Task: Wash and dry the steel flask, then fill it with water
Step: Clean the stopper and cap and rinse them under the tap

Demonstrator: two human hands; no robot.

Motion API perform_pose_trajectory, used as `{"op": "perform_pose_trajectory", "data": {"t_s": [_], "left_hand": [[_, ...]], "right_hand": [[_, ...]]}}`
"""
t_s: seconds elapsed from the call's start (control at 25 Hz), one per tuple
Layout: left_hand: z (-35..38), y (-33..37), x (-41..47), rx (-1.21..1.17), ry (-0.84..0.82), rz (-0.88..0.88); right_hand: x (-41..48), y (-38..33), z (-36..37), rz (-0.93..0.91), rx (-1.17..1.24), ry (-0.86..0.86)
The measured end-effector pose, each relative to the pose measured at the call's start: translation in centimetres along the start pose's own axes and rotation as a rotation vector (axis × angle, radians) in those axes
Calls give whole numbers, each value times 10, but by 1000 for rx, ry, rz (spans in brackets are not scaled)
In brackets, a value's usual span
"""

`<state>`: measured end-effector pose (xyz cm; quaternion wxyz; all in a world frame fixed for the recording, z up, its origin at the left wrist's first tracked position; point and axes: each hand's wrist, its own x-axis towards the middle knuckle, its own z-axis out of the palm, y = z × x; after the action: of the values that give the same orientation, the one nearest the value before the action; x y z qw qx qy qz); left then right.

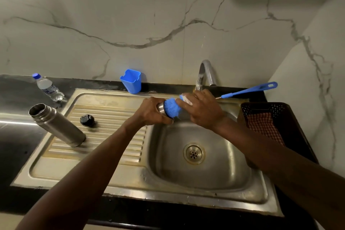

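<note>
Currently mid-wash, by the look of it. Head view, centre frame: left hand (149, 112) closed round a small steel part (161, 108), right hand (202, 111) gripping a blue scrubber (171, 107) against it, over the sink (205, 164) below the tap (204, 73). Left of frame: steel flask (57, 125) upright, uncapped, on the drainboard; black cap (86, 120) beside. Drying and filling judged outstanding.

Two forearms enter from the lower edge, both bare to the limit of view; no sleeve, cuff or glove is visible. The left hand (152, 111) and the right hand (202, 111) are bare, with the fingers free of rings. Both wrists carry no watch, band or bracelet.
</note>
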<state>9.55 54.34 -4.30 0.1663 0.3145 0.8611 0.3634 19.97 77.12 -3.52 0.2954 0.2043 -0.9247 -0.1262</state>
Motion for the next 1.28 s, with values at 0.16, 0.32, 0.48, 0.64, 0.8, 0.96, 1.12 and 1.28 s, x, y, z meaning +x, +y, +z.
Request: {"op": "perform_pose_trajectory", "data": {"t_s": [0.16,0.32,0.48,0.64,0.8,0.96,1.12,1.28], "left_hand": [[-6,18,-9,-751,-262,-267],[20,20,3,-692,69,-290],[25,6,5,-777,52,-8],[10,27,15,-908,93,-156],[4,36,21,-668,-63,-566],[18,40,26,-449,255,-302],[21,27,22,-483,448,58],[11,25,21,-703,305,-46]], "right_hand": [[-2,3,-3,-40,-44,69],[14,-17,-13,281,118,-307],[32,-7,-24,1380,1474,-853],[32,-6,-25,1167,1314,-786],[16,-3,-14,210,192,-157],[27,-18,-30,777,632,-572],[50,-1,-49,1408,1791,-1014],[58,15,-50,1370,1453,-741]]}}
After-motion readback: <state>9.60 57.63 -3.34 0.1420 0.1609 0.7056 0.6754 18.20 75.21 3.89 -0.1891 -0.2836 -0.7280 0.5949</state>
